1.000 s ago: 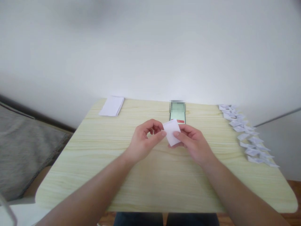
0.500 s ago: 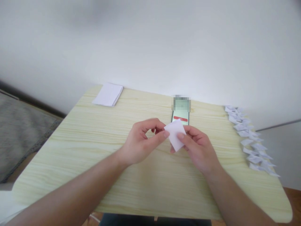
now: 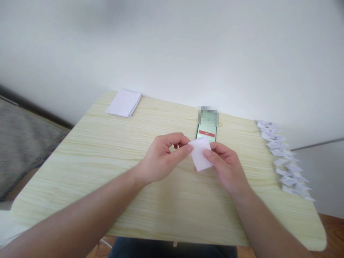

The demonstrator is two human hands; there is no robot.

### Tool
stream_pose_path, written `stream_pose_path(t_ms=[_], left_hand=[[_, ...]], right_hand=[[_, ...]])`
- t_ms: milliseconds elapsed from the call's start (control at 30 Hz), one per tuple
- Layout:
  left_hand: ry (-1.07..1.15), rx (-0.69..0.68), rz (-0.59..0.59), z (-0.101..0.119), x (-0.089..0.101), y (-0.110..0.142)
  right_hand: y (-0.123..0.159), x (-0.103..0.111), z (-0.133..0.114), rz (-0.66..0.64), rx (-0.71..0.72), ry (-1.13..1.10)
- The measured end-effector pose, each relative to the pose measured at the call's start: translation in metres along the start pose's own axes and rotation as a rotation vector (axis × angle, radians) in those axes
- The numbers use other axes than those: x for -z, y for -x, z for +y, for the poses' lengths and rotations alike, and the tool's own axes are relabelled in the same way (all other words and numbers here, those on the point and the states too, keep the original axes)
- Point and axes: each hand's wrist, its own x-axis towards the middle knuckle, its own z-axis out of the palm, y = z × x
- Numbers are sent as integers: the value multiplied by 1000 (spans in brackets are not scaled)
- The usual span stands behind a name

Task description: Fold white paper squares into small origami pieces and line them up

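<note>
A small white folded piece of paper (image 3: 200, 156) is held up between my two hands, above the middle of the table. My left hand (image 3: 168, 156) pinches its upper left corner between thumb and fingers. On the other side, my right hand (image 3: 224, 161) grips the right edge, thumb on the front face and fingers behind. The paper hides those rear fingers in part. Just beyond it lies a phone (image 3: 206, 134), whose lower end the paper and my right fingers cover.
A stack of white paper sheets (image 3: 123, 103) lies at the table's back left. Several folded white paper shapes (image 3: 282, 150) stand in rows along the right edge of the wood-patterned table (image 3: 88, 150). A white wall (image 3: 172, 53) rises behind.
The folded paper has turned slightly in my fingers, its lower edge now more level. Both hands keep their grip. The whole view has shifted a little.
</note>
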Motion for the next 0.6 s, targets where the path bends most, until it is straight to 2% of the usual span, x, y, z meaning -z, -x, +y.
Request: stream_pose_path(t_ms=[200, 400, 600], left_hand=[[55, 72, -126, -3, 0, 1], [108, 119, -135, -4, -2, -1], [118, 121, -155, -4, -3, -3]], right_hand=[[1, 5, 2, 90, 7, 18], [0, 3, 0, 100, 31, 43], [-2, 7, 5, 111, -27, 23]])
